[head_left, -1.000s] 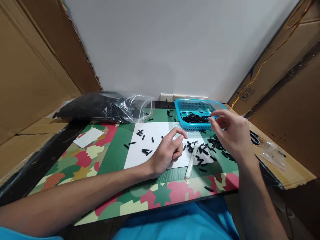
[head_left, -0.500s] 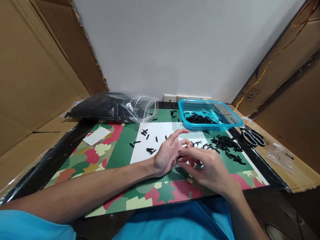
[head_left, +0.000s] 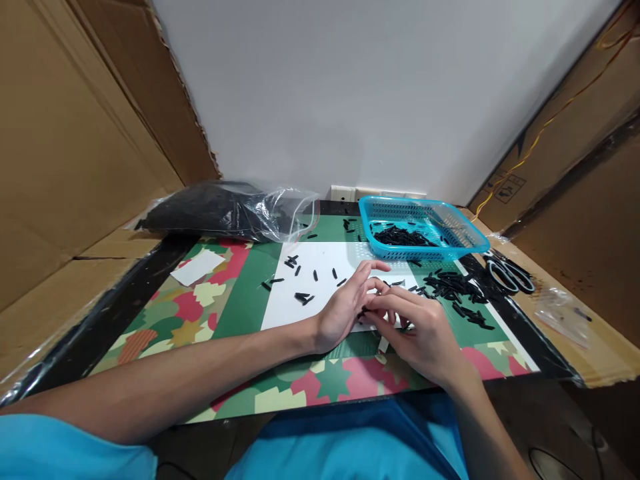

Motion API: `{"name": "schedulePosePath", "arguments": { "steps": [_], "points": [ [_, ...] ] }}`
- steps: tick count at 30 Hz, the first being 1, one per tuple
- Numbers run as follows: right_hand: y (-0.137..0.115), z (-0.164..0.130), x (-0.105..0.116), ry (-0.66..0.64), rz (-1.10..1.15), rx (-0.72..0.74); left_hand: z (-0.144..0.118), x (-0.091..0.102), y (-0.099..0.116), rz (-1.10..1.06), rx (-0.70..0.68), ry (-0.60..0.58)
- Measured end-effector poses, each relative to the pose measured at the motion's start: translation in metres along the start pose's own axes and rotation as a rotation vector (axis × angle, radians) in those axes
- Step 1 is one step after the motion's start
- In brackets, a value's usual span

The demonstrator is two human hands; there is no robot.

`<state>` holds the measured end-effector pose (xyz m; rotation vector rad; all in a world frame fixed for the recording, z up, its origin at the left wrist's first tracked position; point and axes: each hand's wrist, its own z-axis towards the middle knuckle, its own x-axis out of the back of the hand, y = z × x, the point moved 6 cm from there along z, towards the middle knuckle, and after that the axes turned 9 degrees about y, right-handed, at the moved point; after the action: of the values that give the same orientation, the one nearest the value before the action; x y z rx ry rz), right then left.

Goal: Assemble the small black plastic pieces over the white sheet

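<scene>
My left hand [head_left: 345, 308] is held on edge over the white mat, palm turned right. One finger reaches out at the top while the lower fingers curl inward; what they hold is hidden. Against that palm, my right hand [head_left: 417, 328] pinches a small black piece [head_left: 362, 311] between thumb and fingertips. Similar short black pieces [head_left: 303, 298] lie scattered left of the hands. A denser pile of black pieces [head_left: 453, 287] spreads to the right. Under my right hand a small pale strip [head_left: 383, 345] shows on the mat.
Behind the hands stands a blue plastic basket [head_left: 425, 252] with black pieces inside. A clear bag [head_left: 225, 210] full of dark material lies back left, near a white paper [head_left: 197, 267]. Scissors [head_left: 505, 275] and a small plastic bag [head_left: 563, 313] are at right. Cardboard walls flank the table.
My right fingertips have shifted slightly along my left palm, still pinching the black piece. The left hand's lower fingers have moved a little. The camera view has shifted slightly.
</scene>
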<state>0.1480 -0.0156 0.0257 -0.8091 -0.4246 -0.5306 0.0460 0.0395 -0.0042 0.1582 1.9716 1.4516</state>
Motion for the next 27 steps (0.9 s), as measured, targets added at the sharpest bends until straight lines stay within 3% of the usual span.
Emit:
{"name": "schedulePosePath", "arguments": {
  "steps": [4, 9, 27],
  "points": [
    [0.004, 0.003, 0.02, 0.127, 0.125, -0.076, 0.0, 0.002, -0.005, 0.081, 0.043, 0.002],
    [0.016, 0.003, 0.04, 0.264, 0.108, -0.138, -0.003, -0.001, -0.006, 0.177, 0.025, -0.081],
    [0.018, 0.004, 0.039, 0.288, 0.06, 0.003, -0.006, -0.002, -0.002, 0.202, -0.079, -0.085]
  ]
}}
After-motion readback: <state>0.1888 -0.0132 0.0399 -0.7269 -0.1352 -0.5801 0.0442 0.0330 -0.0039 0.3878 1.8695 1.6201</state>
